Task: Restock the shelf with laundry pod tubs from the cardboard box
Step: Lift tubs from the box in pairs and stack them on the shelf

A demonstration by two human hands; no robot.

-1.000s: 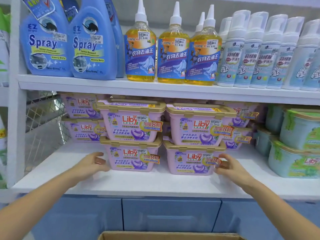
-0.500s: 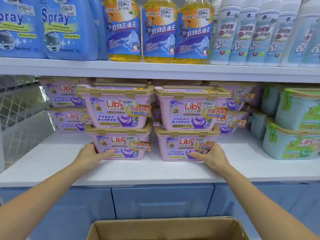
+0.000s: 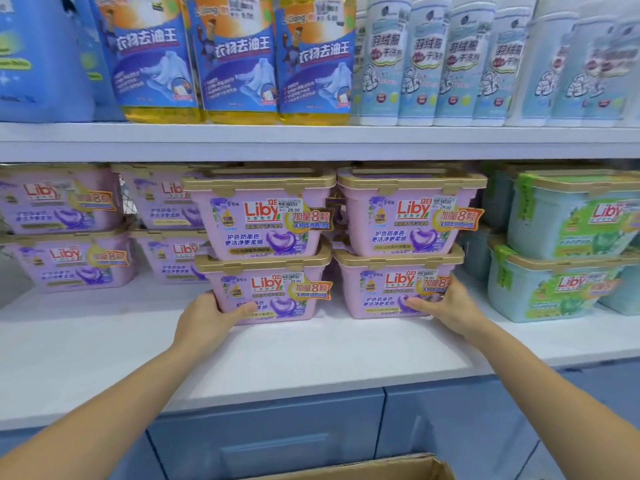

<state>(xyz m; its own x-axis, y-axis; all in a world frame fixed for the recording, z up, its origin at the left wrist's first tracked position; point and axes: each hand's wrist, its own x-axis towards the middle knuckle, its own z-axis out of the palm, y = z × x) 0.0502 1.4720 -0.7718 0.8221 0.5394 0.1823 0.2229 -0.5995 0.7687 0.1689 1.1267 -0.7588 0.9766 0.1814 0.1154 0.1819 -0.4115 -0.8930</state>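
Two stacks of purple laundry pod tubs with gold lids stand side by side on the white shelf (image 3: 311, 355). My left hand (image 3: 207, 317) grips the lower left corner of the bottom left tub (image 3: 273, 292). My right hand (image 3: 446, 306) presses on the front right corner of the bottom right tub (image 3: 384, 292). An upper tub (image 3: 263, 216) rests on the left one and another upper tub (image 3: 408, 213) on the right one. A corner of the cardboard box (image 3: 388, 469) shows at the bottom edge; its inside is hidden.
More purple tubs (image 3: 65, 230) stand further back on the left. Green-labelled tubs (image 3: 554, 271) are stacked on the right. The upper shelf carries yellow bottles (image 3: 235, 64), white foam bottles (image 3: 450, 64) and blue spray bottles. Blue cabinet doors (image 3: 270, 434) lie below.
Both hands closed in on the bottom tubs from the sides and now hold them. The two stacks have slid back on the shelf, and my view has moved closer.
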